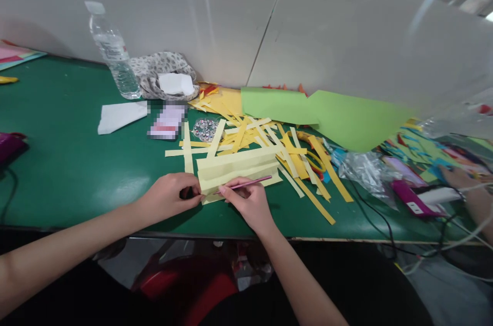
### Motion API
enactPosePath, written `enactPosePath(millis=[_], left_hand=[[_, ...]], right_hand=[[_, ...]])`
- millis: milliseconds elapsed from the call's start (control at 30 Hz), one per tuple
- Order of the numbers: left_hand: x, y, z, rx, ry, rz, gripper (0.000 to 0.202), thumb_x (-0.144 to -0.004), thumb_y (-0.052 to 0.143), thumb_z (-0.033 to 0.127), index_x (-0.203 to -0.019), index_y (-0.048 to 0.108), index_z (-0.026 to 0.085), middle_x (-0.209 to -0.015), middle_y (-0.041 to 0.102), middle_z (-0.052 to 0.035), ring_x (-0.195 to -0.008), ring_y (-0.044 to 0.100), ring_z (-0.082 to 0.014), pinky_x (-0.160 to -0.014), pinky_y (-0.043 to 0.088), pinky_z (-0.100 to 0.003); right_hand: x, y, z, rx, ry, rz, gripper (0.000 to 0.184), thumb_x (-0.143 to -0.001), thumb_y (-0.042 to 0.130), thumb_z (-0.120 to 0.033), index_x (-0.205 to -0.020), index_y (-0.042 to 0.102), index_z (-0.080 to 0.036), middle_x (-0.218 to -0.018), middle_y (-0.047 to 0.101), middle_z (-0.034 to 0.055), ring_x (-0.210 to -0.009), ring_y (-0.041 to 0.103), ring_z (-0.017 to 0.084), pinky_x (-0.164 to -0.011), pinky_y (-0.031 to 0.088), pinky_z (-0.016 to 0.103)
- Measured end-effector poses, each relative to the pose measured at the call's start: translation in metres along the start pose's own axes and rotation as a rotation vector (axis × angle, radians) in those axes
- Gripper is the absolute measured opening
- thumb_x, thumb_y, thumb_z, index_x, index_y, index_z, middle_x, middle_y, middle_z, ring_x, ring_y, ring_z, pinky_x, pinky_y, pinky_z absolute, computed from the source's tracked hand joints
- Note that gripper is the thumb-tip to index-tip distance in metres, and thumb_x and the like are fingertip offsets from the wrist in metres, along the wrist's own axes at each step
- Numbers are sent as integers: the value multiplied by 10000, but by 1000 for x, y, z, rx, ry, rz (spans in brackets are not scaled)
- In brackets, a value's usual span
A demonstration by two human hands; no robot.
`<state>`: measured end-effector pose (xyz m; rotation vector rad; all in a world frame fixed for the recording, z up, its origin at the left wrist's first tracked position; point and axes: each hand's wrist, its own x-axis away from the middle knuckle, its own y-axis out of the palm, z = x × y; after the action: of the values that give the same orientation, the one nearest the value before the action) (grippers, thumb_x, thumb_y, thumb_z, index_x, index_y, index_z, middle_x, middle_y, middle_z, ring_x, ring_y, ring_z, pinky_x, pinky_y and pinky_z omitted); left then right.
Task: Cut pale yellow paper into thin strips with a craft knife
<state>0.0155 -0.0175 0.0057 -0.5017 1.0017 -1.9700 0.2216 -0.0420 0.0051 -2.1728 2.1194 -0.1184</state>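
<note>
A folded pale yellow paper [236, 167] lies on the green table [69, 161] near its front edge. My left hand [169, 195] rests curled on the table and pinches the paper's left edge, with something dark under the fingers. My right hand [248, 203] is closed on a thin pink pencil [246, 184], which lies across the paper's lower edge and points left. Several yellow paper strips [269, 144] are scattered just behind the folded paper.
A water bottle [113, 54], a patterned cloth pouch [164, 72] and white paper [119, 116] stand at the back left. Green sheets [339, 113] lie at the back right. Plastic wrap [364, 167], a pink device [410, 197], cables and another person's hand [460, 177] are at right.
</note>
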Motion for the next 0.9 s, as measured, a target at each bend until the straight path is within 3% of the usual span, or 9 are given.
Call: enactPosePath(millis=[367,667,900], left_hand=[[2,2,-1,-5,7,19,240,-855,542,350,-693,560,173,-637,534,25,-585,485,-110,-549,320,-214],[0,1,-1,-6,23,5,197,-845,533,304,-700,564,174,-642,533,25,-571,474,-103,-541,307,-210],[1,1,-1,-13,22,4,181,-845,523,301,-721,572,177,-650,538,24,-580,488,-107,-547,314,-213]], right_hand=[[-9,-29,1,-17,48,69,175,-620,772,-316,-616,677,-169,-558,674,25,-495,604,159,-487,498,261],[0,-5,-2,106,-89,-36,119,-697,741,-295,-685,709,-181,-662,717,41,-616,670,183,-621,545,284],[0,-5,-2,128,-79,-66,142,-717,725,-313,-698,705,-173,-662,708,45,-594,654,178,-608,534,286]])
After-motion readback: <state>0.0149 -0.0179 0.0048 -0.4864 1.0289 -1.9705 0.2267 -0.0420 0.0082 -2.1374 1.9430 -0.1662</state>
